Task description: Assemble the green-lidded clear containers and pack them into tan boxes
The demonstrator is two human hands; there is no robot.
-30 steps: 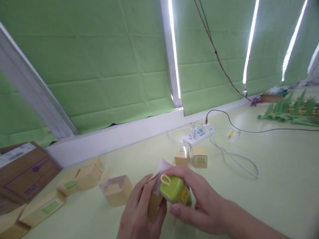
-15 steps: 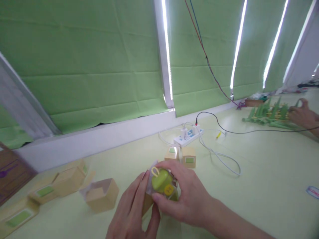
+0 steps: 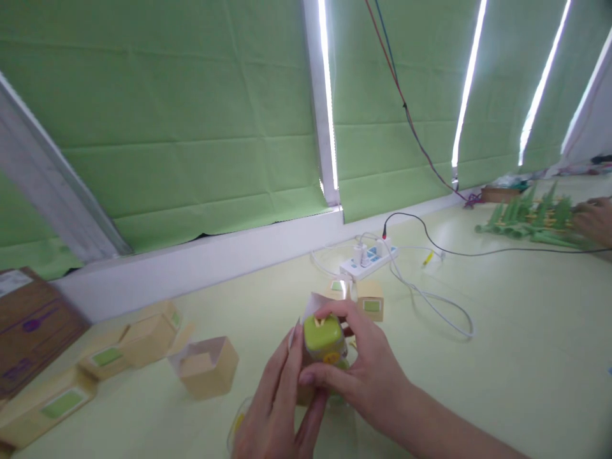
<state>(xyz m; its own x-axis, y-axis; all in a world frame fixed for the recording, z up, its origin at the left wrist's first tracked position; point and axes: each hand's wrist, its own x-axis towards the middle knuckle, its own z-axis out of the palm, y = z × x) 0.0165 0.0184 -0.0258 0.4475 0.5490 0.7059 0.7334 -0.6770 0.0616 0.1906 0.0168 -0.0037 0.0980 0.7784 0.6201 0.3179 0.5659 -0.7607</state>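
Observation:
My right hand point(image 3: 377, 363) grips a small clear container with a green lid point(image 3: 323, 334), thumb in front and fingers over the top and far side. A pale loop on the lid is partly under my fingertip, and a round orange sticker shows on the container's front. Closed around a small tan cardboard box point(image 3: 305, 394), my left hand point(image 3: 277, 401) keeps the box against the container's left side. The box has a raised pale flap point(image 3: 315, 303). My fingers hide how far the container sits inside the box. Beside my left hand lies a clear item with yellow on it point(image 3: 238, 421).
An open tan box point(image 3: 210, 376) and several boxes with green labels point(image 3: 108, 357) stand at left, near a brown carton point(image 3: 33, 331). Ahead are another labelled box point(image 3: 370, 306), a power strip point(image 3: 368, 262) and cables. A co-worker's hand point(image 3: 595, 220) is by green pieces point(image 3: 540, 220).
The lid's loop stood up before and is now pressed under my right fingertip. The view has shifted slightly left, and the clear item beside my left hand has come into sight.

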